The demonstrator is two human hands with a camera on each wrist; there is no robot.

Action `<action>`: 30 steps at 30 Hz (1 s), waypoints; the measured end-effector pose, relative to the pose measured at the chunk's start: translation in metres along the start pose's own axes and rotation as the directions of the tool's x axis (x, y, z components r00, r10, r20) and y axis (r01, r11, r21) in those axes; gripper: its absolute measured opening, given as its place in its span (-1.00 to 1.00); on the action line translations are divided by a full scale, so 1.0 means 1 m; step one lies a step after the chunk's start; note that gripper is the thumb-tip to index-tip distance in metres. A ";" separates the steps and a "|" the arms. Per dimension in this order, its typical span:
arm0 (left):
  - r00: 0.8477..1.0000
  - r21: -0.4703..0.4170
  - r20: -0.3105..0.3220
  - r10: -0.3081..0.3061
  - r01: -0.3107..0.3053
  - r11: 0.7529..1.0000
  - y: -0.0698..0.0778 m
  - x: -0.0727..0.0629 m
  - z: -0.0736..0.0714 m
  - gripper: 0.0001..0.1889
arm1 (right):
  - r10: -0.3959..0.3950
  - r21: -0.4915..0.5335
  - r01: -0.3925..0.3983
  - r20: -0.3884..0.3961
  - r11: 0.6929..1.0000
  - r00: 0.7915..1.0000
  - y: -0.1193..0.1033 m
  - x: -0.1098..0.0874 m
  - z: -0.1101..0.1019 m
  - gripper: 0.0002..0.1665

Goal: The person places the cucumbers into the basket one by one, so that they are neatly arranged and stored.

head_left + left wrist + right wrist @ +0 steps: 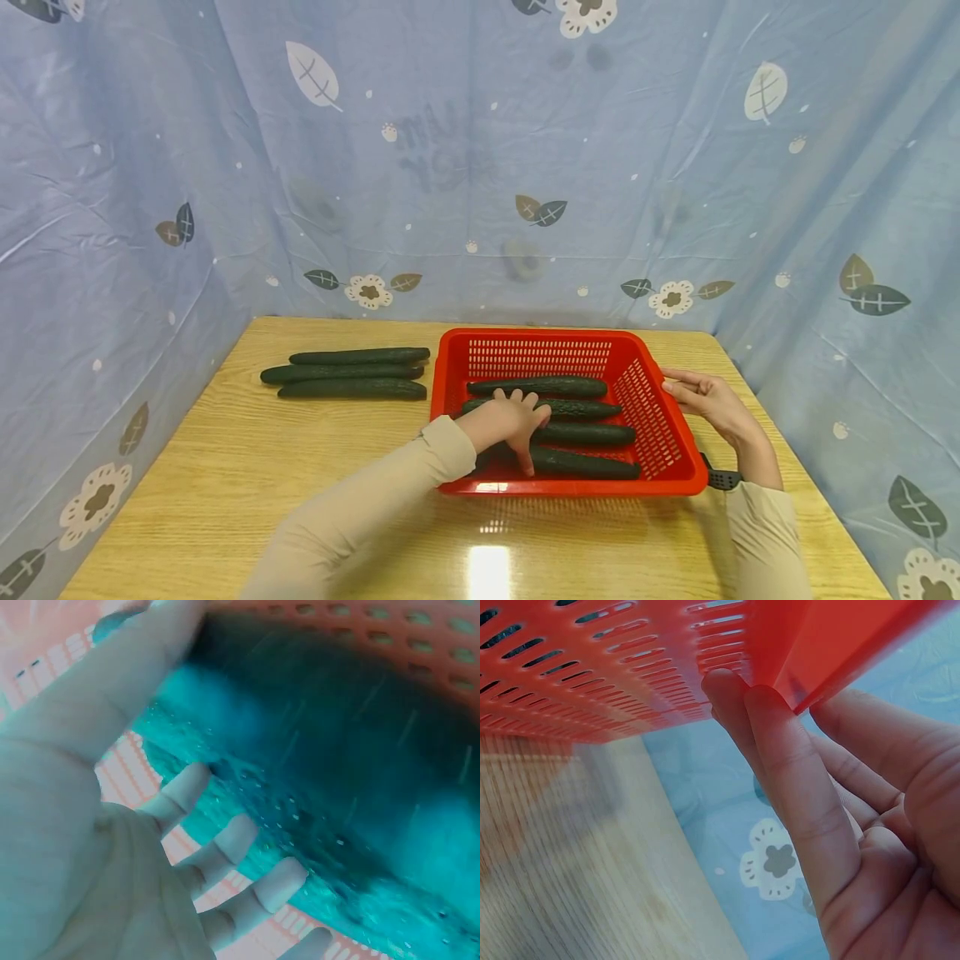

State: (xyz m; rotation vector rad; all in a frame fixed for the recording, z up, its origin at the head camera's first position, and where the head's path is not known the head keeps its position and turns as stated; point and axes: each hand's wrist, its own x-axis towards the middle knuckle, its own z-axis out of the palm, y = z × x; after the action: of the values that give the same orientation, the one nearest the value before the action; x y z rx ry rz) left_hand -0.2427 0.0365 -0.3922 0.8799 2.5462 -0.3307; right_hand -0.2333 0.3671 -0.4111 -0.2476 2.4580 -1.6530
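A red plastic basket (540, 333) with slotted walls holds several dark green cucumbers (588, 434), laid side by side. My left hand (513, 421) reaches into it over the cucumbers, fingers spread and thumb pointing toward the nearest cucumber (592, 465). In the left wrist view, the fingertips overlap a bumpy cucumber (292, 817), and a smooth, blurred one lies close in front of the thumb. At the basket's right side my right hand (708, 408) pinches the rim. The right wrist view has two fingers (787, 742) below the rim and the thumb against its edge.
Three more cucumbers (352, 388) lie together on the wooden table (247, 467), left of the basket. A blue patterned curtain (465, 208) surrounds the table at the back and both sides. A black strap (722, 477) is around the right wrist.
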 end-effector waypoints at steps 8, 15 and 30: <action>1.000 -0.008 -0.010 -0.007 0.007 1.000 -0.015 -0.007 -0.002 -0.34 | 0.001 -0.001 -0.001 -0.005 1.000 1.000 0.001 0.000 0.000 -0.31; 0.996 -0.078 -0.081 -0.041 0.035 0.996 -0.029 -0.016 -0.008 -0.42 | -0.006 0.006 0.006 -0.001 1.000 1.000 0.001 0.000 0.000 -0.33; 0.979 -0.157 -0.192 -0.066 0.036 0.987 -0.054 -0.048 -0.031 -0.33 | -0.027 0.005 0.027 0.002 1.000 1.000 0.001 -0.001 0.000 -0.34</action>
State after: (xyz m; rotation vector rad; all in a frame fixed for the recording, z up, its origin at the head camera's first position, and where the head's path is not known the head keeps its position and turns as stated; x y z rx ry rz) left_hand -0.2524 -0.0195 -0.3384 0.8269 2.7354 -0.0641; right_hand -0.2322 0.3675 -0.4119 -0.2826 2.4592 -1.6685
